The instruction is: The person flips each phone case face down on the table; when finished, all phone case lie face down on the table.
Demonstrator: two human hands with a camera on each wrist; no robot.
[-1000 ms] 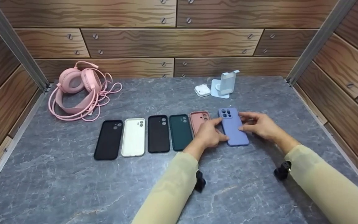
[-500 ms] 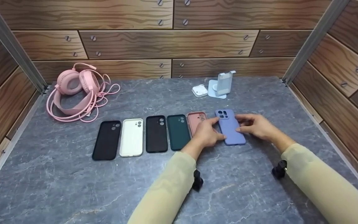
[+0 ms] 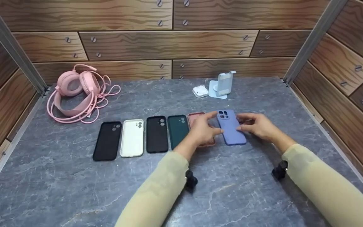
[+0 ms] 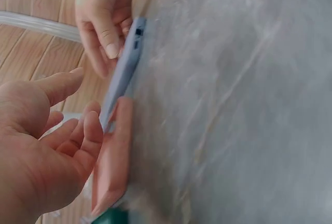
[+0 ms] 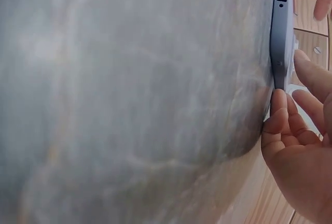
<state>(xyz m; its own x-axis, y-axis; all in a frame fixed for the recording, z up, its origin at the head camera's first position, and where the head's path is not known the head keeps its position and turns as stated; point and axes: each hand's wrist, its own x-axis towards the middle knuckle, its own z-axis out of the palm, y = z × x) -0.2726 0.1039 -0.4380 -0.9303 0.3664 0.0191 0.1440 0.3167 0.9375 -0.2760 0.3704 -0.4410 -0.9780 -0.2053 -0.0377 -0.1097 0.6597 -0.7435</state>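
A lilac phone case [image 3: 232, 130] lies flat on the table at the right end of a row, its camera cutouts at the far end. My right hand [image 3: 257, 126] is at its right edge, thumb and fingertips against or close beside it. My left hand [image 3: 203, 128] hovers over a pink phone case [image 3: 195, 117], which it partly hides. In the left wrist view the left fingers are loosely bent, with nothing between them and the thumb. A dark green case [image 3: 178, 126], a black case [image 3: 157, 134], a white case [image 3: 132, 138] and another black case [image 3: 106, 142] continue the row leftward.
Pink headphones [image 3: 74, 94] with a coiled cable lie at the back left. A white earphone box [image 3: 200, 91] and a pale blue phone stand [image 3: 225, 85] stand at the back right. Wood-patterned panels [image 3: 169, 45] enclose the grey marbled table [image 3: 232, 198].
My left hand has come away from the lilac case's left edge and shifted left, baring the pink case's lower end. My right hand stays by the lilac case. The view has shifted slightly.
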